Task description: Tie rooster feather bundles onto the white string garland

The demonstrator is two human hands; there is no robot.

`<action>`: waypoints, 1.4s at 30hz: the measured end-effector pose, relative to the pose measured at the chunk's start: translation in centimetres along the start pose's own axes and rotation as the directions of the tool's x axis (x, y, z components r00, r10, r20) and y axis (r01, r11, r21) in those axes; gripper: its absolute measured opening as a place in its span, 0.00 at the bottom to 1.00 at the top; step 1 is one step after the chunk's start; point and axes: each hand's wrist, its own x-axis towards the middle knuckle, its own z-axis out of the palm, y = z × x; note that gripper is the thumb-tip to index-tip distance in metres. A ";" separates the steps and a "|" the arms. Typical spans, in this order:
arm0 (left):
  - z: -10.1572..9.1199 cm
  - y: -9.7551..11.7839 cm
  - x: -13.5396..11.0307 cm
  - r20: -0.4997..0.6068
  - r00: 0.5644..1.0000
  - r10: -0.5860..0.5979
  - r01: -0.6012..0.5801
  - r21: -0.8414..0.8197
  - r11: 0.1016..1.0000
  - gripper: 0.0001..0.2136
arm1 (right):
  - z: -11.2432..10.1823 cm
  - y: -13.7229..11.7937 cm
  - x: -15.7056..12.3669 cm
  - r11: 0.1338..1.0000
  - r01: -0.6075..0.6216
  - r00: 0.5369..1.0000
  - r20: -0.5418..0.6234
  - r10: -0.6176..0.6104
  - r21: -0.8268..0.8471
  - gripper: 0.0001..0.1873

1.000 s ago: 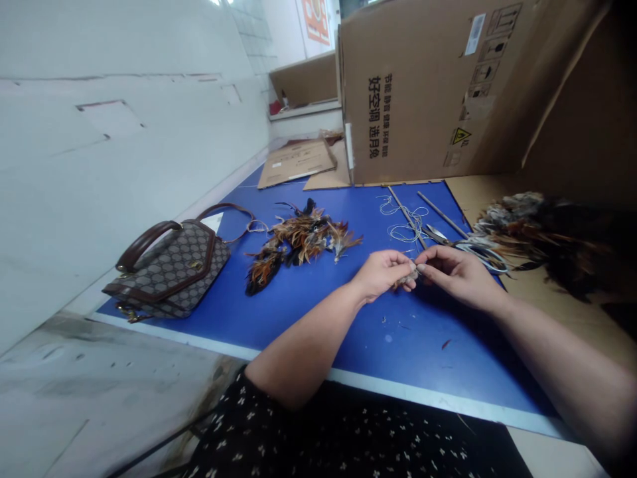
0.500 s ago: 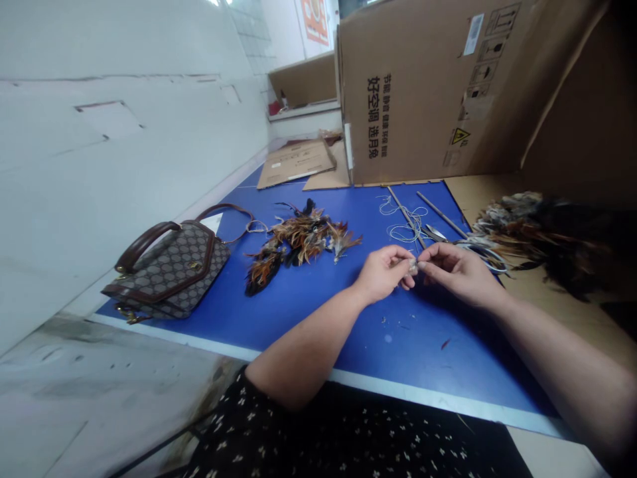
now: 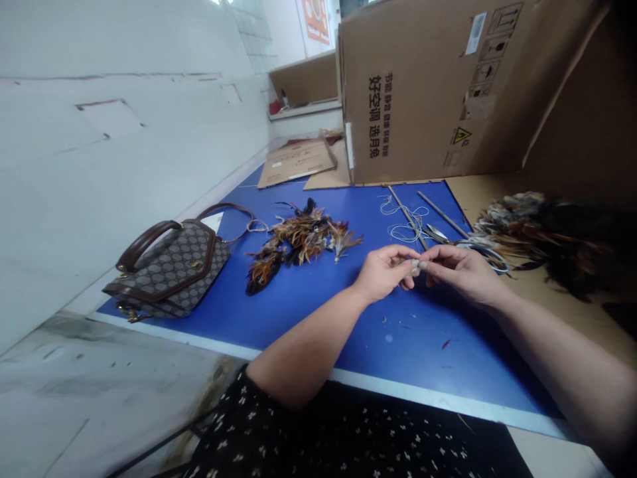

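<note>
My left hand (image 3: 385,273) pinches a small pale greyish piece (image 3: 415,267), perhaps the base of a feather, between thumb and fingers. From the other side my right hand (image 3: 456,271) is closed with its thumb and fingertips pressed at the same piece. Most of the piece is covered by my fingers. To the left, a loose pile of brown and black feathers (image 3: 303,236) lies on the blue tabletop (image 3: 318,318). Scissors (image 3: 485,252) lie just behind my right hand, partly hidden by it. Thin pale string (image 3: 405,229) is tangled over a stick (image 3: 404,207) beyond my hands.
A brown handbag (image 3: 172,269) sits at the table's left. A large cardboard box (image 3: 413,99) stands along the back, flat cardboard (image 3: 297,164) beside it. At the right, a big bunch of feathers (image 3: 542,232) lies on cardboard. Another stick (image 3: 442,214) lies near the scissors.
My right hand has shifted slightly, its fingertips now closer against the left hand's at the pale piece. Everything else looks the same.
</note>
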 end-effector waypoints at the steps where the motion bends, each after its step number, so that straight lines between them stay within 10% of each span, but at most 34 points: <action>1: 0.0 0.0 0.0 0.007 1.000 -0.003 0.003 0.000 1.000 0.15 | -0.1 0.1 0.0 1.000 0.005 1.000 0.003 -0.005 -0.008 0.21; 27: 0.0 -1.1 0.6 0.014 0.979 -0.205 0.205 -0.011 0.979 0.08 | -0.8 1.8 0.8 0.881 0.111 0.946 -0.222 -0.235 -0.460 0.18; 36: -0.1 -0.8 0.7 -0.042 0.971 -0.236 0.227 -0.162 0.960 0.07 | -1.4 -0.4 0.1 0.871 0.243 0.970 0.112 -0.215 -0.428 0.23; 42: -0.1 -0.5 0.7 -0.032 0.961 -0.274 0.264 -0.186 0.946 0.10 | -0.6 0.2 0.4 0.942 0.073 0.993 0.113 -0.037 -0.329 0.23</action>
